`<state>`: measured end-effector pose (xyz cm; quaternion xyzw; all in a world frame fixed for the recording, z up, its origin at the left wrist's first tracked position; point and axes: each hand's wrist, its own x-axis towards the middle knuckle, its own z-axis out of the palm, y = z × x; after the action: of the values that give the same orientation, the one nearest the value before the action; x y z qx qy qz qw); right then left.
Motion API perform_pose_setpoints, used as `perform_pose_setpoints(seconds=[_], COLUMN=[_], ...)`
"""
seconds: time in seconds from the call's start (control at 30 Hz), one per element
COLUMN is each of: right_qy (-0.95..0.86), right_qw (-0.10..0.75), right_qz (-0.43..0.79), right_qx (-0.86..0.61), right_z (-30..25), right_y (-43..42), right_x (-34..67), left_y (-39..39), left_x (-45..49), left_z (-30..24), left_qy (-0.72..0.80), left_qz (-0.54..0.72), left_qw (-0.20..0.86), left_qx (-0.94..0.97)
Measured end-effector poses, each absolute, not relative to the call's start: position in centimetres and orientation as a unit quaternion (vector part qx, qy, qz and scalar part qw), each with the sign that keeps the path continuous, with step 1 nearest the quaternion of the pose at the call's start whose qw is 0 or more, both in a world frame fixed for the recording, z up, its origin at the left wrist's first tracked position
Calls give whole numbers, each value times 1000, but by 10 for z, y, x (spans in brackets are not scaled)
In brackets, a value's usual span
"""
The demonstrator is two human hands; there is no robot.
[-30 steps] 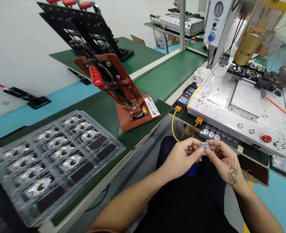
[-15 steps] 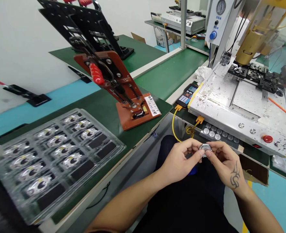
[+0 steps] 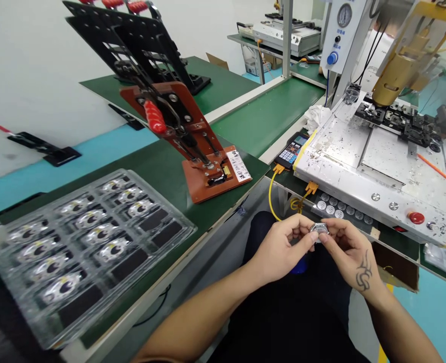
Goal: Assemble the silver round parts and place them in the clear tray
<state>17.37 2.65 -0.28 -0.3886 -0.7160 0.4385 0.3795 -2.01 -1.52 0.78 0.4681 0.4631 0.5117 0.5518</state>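
A small silvery metal part (image 3: 320, 228), like a watch case, is pinched between both hands above my lap. My left hand (image 3: 289, 247) grips its left side with thumb and fingertips. On its right side, the thumb and fingers of my right hand (image 3: 345, 247) are closed. Fingertips cover much of the part, so its exact kind is unclear. To the left, a clear plastic tray (image 3: 132, 282) holds several shiny metal parts (image 3: 101, 233) in its pockets; some pockets show only dark bottoms.
A brown clamp fixture (image 3: 217, 176) with a red handle (image 3: 154, 117) stands on the green bench. At right is a white dispensing machine (image 3: 389, 171) with a red stop button (image 3: 416, 217). A keypad controller (image 3: 293, 151) and yellow cable (image 3: 271, 196) lie beside it.
The view has shifted very slightly. Both hands stay closed on the metal part in nearly the same place.
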Motion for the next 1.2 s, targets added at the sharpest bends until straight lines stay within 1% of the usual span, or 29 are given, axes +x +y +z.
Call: perform_pose_setpoints(seconds=[0.07,0.13,0.2,0.27,0.33,0.47,0.5,0.57,0.63,0.7,0.77,0.83,0.9,0.97,1.0,1.07,1.1,1.13,1.17,1.2], right_qy=[-765,-821,-863,-888,-902,-900,-896,-884,-875,-871,-867,-862,-862,-863,-864,-864,-864,-865,-866,-867], right_qw=[362,326,294,295,313,352,360,377,386,385,383,381,369,350,338,319,312,307,302,298], right_qz=[402,367,332,288,245,207,211,229,246,257,270,287,306,328,340,360,367,371,373,376], right_qx=[-348,-292,-242,-206,-171,-149,-152,-156,-156,-164,-172,-172,-167,-160,-155,-148,-145,-142,-139,-135], right_z=[0,6,13,20,24,31,33,36,39,41,42,42,39,31,25,10,3,-5,-12,-18], right_y=[33,42,51,61,72,92,96,101,104,107,112,119,129,138,143,150,153,156,158,161], right_x=[176,177,174,167,157,132,127,118,111,103,90,69,44,19,8,-8,-14,-19,-25,-31], left_y=[-14,-14,-16,-18,-16,2,9,21,31,36,41,50,63,72,73,62,52,40,27,16], left_x=[-21,-24,-28,-38,-57,-127,-147,-181,-201,-207,-206,-210,-228,-256,-272,-300,-309,-314,-315,-313], left_z=[8,10,15,27,46,90,98,108,112,118,133,158,184,197,196,177,160,140,119,97], left_qy=[469,486,508,524,536,547,543,533,519,511,516,520,518,520,529,581,630,686,732,748], left_qz=[510,504,497,483,488,536,529,486,442,432,476,553,622,652,656,632,603,555,487,447], left_qw=[546,528,496,445,339,-1,-57,-106,-110,-115,-134,-140,-112,-51,-29,-22,-30,-15,37,82], left_qx=[471,481,500,543,600,643,649,684,724,735,700,635,576,550,538,512,489,470,474,484])
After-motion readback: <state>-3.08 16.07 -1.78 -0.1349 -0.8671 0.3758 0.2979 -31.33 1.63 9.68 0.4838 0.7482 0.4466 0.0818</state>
